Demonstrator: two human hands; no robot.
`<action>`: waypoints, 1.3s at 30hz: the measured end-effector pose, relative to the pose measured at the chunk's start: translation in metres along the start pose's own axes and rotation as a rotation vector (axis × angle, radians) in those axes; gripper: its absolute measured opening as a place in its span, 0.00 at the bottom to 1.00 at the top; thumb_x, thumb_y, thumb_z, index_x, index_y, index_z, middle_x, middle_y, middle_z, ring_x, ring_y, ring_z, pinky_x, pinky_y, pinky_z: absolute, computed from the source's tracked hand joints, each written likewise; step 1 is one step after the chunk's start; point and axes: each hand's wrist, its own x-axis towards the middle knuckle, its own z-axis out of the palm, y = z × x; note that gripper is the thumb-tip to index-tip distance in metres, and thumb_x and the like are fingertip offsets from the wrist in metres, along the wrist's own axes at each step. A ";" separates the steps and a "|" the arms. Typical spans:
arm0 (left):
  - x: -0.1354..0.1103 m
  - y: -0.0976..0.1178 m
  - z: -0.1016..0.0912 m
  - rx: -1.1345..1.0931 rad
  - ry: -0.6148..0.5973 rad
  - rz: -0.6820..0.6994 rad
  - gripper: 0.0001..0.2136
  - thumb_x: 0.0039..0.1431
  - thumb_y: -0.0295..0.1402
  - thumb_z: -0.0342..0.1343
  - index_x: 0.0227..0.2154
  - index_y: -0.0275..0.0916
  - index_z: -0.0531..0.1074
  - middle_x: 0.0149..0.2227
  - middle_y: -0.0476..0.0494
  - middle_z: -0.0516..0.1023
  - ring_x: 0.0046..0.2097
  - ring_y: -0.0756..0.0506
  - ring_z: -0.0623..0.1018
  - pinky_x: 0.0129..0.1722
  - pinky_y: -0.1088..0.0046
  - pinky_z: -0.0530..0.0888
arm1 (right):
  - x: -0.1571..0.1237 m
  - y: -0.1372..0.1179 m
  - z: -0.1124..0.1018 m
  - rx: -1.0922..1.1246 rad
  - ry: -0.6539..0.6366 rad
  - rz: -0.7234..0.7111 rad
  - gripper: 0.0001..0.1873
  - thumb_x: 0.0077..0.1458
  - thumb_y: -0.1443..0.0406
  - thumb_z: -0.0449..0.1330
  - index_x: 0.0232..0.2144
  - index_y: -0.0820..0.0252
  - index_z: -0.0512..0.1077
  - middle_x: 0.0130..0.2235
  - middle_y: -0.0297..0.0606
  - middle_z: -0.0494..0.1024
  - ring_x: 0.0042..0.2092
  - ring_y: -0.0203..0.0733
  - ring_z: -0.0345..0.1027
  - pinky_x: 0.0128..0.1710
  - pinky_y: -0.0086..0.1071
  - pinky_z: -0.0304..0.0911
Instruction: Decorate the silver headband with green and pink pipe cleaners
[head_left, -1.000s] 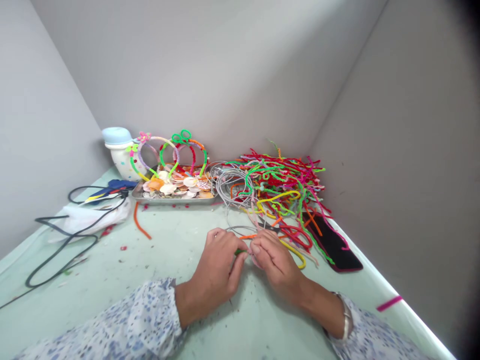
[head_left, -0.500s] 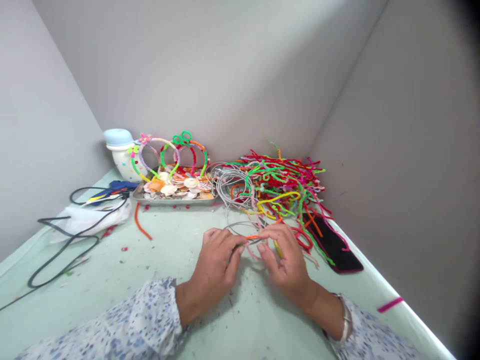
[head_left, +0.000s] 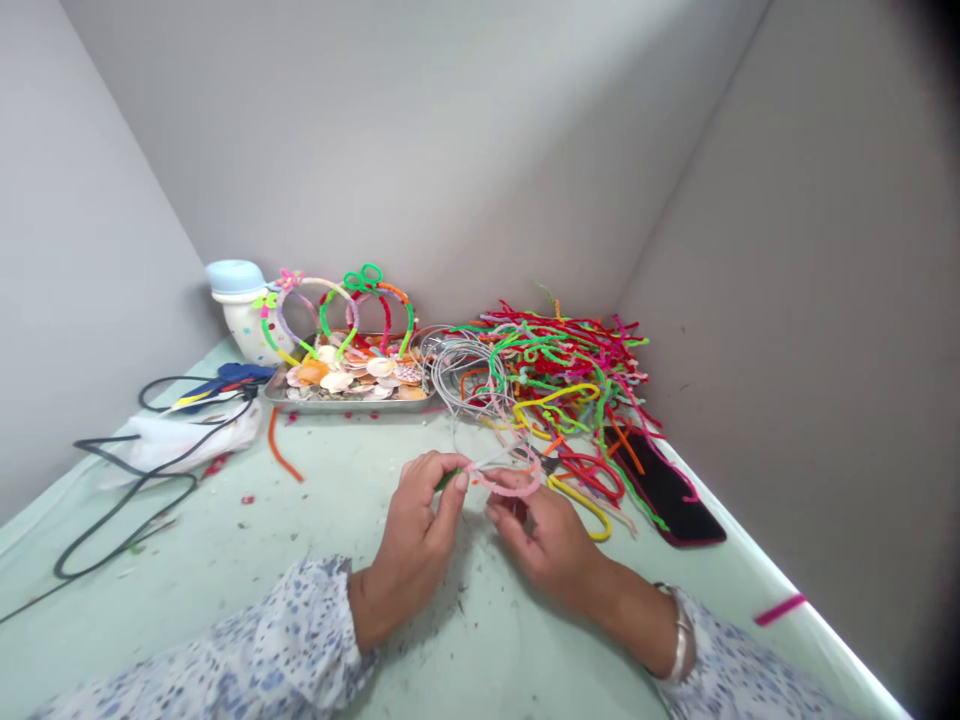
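Since half a second ago, the gap between my hands has widened: my left fingers (head_left: 451, 505) have drawn leftward, my right fingers (head_left: 514, 535) have dropped nearer to me, and the pink strip (head_left: 521, 490) now curves out in an open loop. On the left, thumb and forefinger are closed on one end of it, with a green piece (head_left: 448, 480) in the same grip. On the right, they are half curled just below the loop; I can't tell whether they pinch it. It's all above the counter (head_left: 360, 480), in front of the scissors (head_left: 619, 485).

Further back, the metal tray (head_left: 352, 404) is heaped with shells (head_left: 337, 380), white, orange and speckled, and bright hoops (head_left: 412, 318) stand up over them. Just left of it, a white spotted jar (head_left: 246, 325) wears its pale blue lid (head_left: 235, 275), so what it holds is hidden. Nearer me is a plastic bag (head_left: 180, 440), contents unclear, with a black cord (head_left: 154, 470) across it.
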 end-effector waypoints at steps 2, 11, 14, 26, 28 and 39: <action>0.000 0.000 0.000 -0.011 -0.025 -0.003 0.07 0.65 0.32 0.46 0.39 0.41 0.69 0.38 0.46 0.74 0.42 0.44 0.72 0.44 0.66 0.68 | 0.000 0.001 -0.001 0.012 0.075 -0.019 0.15 0.59 0.68 0.55 0.49 0.58 0.66 0.43 0.44 0.77 0.43 0.45 0.73 0.43 0.39 0.69; -0.001 0.000 0.001 0.027 -0.081 0.034 0.06 0.64 0.31 0.47 0.39 0.41 0.69 0.37 0.46 0.74 0.42 0.44 0.71 0.44 0.65 0.67 | 0.001 -0.003 -0.012 -0.088 0.241 -0.328 0.23 0.55 0.76 0.55 0.50 0.49 0.70 0.45 0.41 0.74 0.46 0.44 0.71 0.42 0.40 0.69; -0.002 0.000 0.002 0.025 -0.087 0.047 0.06 0.64 0.30 0.47 0.38 0.41 0.69 0.36 0.45 0.73 0.41 0.44 0.71 0.43 0.65 0.67 | 0.001 -0.004 -0.016 -0.113 0.266 -0.390 0.21 0.54 0.76 0.56 0.45 0.48 0.73 0.44 0.41 0.74 0.46 0.45 0.71 0.44 0.42 0.68; -0.002 -0.002 0.003 0.043 -0.062 0.046 0.06 0.64 0.29 0.48 0.38 0.40 0.69 0.36 0.46 0.73 0.41 0.44 0.71 0.44 0.67 0.65 | 0.001 -0.009 -0.019 -0.338 0.360 -0.511 0.17 0.51 0.73 0.63 0.39 0.45 0.75 0.49 0.34 0.74 0.52 0.45 0.66 0.54 0.46 0.59; -0.001 -0.002 0.003 0.042 -0.056 0.039 0.06 0.64 0.29 0.48 0.38 0.41 0.69 0.37 0.46 0.73 0.42 0.44 0.71 0.44 0.67 0.65 | 0.001 -0.009 -0.020 -0.292 0.308 -0.508 0.17 0.54 0.72 0.60 0.44 0.48 0.73 0.50 0.38 0.73 0.52 0.47 0.66 0.53 0.48 0.61; -0.001 0.002 0.003 0.014 -0.148 0.078 0.06 0.63 0.29 0.49 0.36 0.39 0.71 0.35 0.46 0.75 0.40 0.45 0.71 0.43 0.67 0.65 | 0.013 0.004 -0.012 -0.296 0.326 -0.376 0.16 0.53 0.73 0.60 0.44 0.52 0.70 0.43 0.40 0.75 0.47 0.47 0.69 0.48 0.45 0.65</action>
